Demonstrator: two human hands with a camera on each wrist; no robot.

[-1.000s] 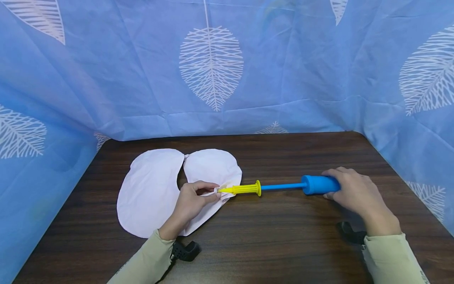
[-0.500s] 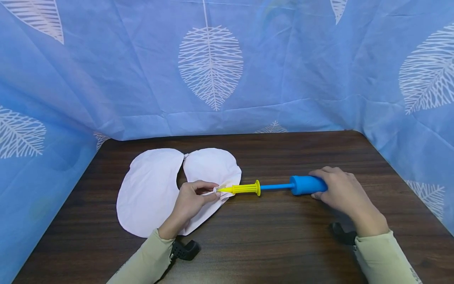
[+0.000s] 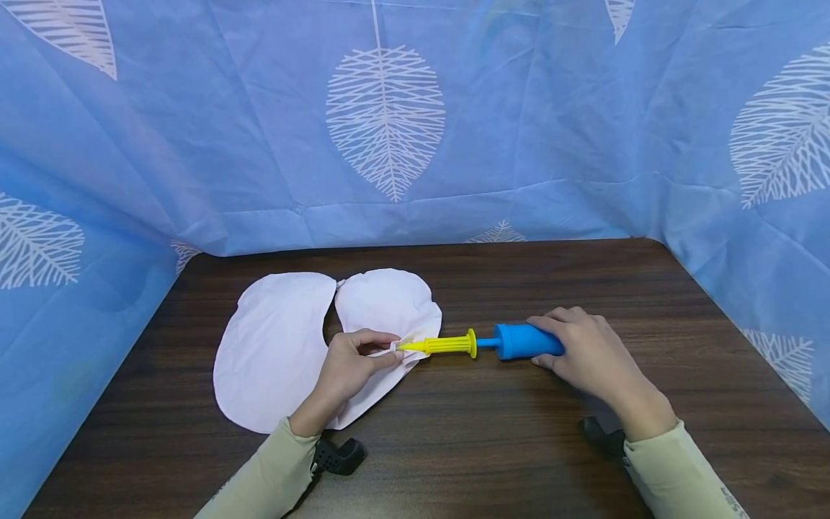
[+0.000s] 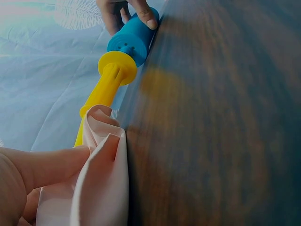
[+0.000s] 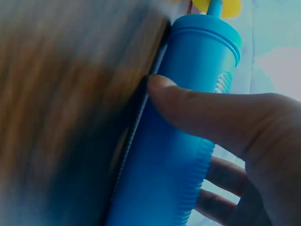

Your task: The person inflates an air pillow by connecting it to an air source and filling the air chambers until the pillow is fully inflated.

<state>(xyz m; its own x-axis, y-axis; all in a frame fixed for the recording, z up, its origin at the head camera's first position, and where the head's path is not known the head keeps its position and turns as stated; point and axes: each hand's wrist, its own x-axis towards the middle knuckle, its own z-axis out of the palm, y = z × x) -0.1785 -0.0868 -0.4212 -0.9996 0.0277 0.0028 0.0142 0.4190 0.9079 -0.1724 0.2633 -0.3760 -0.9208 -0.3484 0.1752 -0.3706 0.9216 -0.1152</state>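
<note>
A flat, pale pinkish-white inflatable (image 3: 272, 353), shaped like a U-shaped neck pillow, lies at the left of the table. My left hand (image 3: 346, 367) pinches its valve around the tip of a hand pump's yellow nozzle (image 3: 447, 345). In the left wrist view the thumb presses beside the wrinkled material (image 4: 103, 188). The pump's blue barrel (image 3: 519, 342) lies to the right, level with the nozzle, with a short length of blue rod showing between them. My right hand (image 3: 593, 353) grips the barrel's far end; in the right wrist view its thumb lies across the ribbed barrel (image 5: 160, 150).
Everything lies on a dark wood-grain table (image 3: 454, 447). A blue cloth (image 3: 519, 130) with white leaf prints hangs behind it and along both sides. Black wrist mounts (image 3: 340, 458) stick out under both sleeves.
My right hand has moved left with the blue barrel, so the exposed blue rod has become much shorter. The left hand, the yellow nozzle and the inflatable have stayed in place.
</note>
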